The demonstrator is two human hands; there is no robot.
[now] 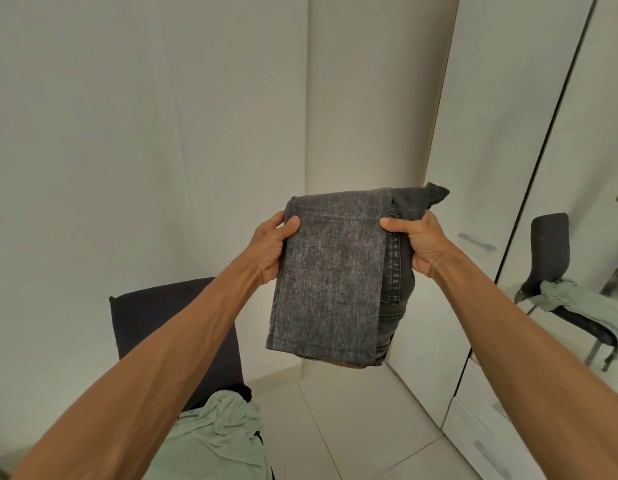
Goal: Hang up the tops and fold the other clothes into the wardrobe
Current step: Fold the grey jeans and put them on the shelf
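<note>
A folded pair of dark grey jeans (330,271) is held up in the air in front of me. My left hand (271,245) grips its left edge, thumb on top of the fabric. My right hand (416,242) grips the right edge near the waistband, thumb over the fold. A pale green garment (217,441) lies crumpled on the dark chair (169,327) at the lower left, below my left forearm. The white wardrobe (473,150) stands to the right with its doors closed.
A mirrored door (598,168) at the far right reflects the chair and green garment. Metal handles (475,241) sit on the wardrobe door and on a lower drawer (491,455). White walls meet in a corner ahead; light tiled floor (352,420) lies below.
</note>
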